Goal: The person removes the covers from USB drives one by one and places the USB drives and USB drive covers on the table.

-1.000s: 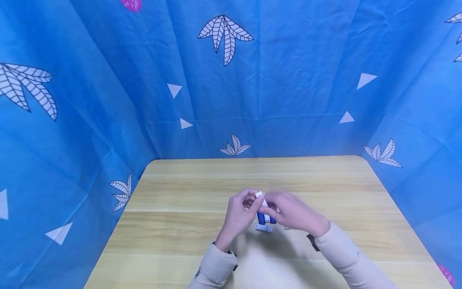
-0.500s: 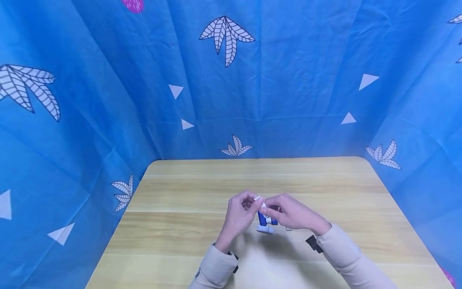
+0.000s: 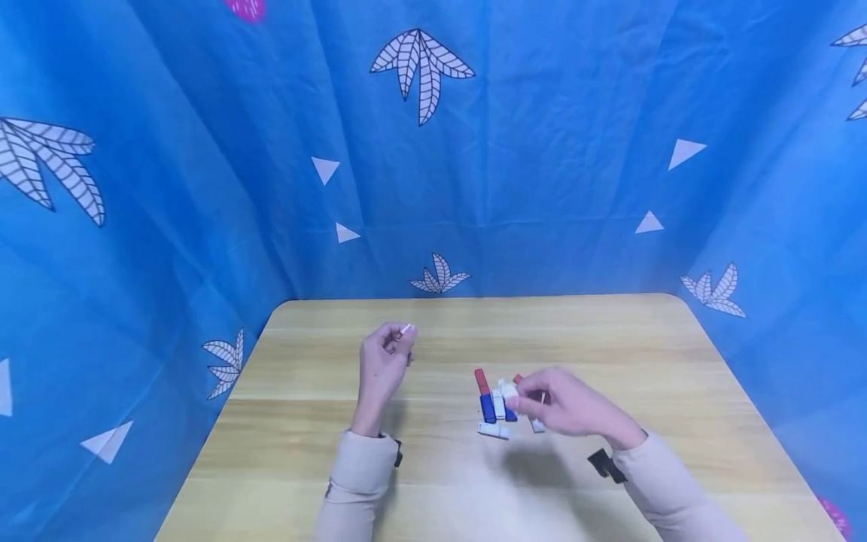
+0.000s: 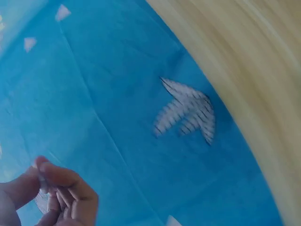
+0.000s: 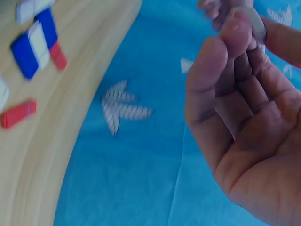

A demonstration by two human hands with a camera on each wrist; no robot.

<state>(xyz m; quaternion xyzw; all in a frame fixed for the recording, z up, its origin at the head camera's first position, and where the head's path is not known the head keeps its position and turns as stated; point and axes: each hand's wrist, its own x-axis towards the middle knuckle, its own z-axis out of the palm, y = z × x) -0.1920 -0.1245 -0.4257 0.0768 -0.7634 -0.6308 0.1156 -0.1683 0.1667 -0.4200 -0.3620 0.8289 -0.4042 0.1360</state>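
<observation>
From where I stand, the person's two hands are well apart over a pale wood-grain table (image 3: 305, 429). Take as landmark the dark-blue, oblong, plastic-looking block (image 3: 488, 408) lying on it. Beyond and left of that block, the left hand (image 3: 384, 365) pinches a small white piece (image 3: 407, 329), of which only a sliver shows; thumb and fingertips probably do the holding because it is so slight. To the block's right, the right hand (image 3: 569, 403) grips a white, round-edged piece (image 5: 257, 22) between thumb and forefinger, seemingly for the same reason.

A slim red stick (image 3: 481, 381) meets the block's far end. Against its right side lies a narrow white block (image 3: 499, 405), with a second blue block (image 3: 511, 411) beyond that; packed side by side, they look set deliberately in a row. On the person's side of the landmark, a white oblong block (image 3: 493, 430) lies crosswise, perhaps kept there for easy reach. Another red stick (image 5: 19, 113) lies apart, beyond and right of the landmark, partly behind the right hand from above.
</observation>
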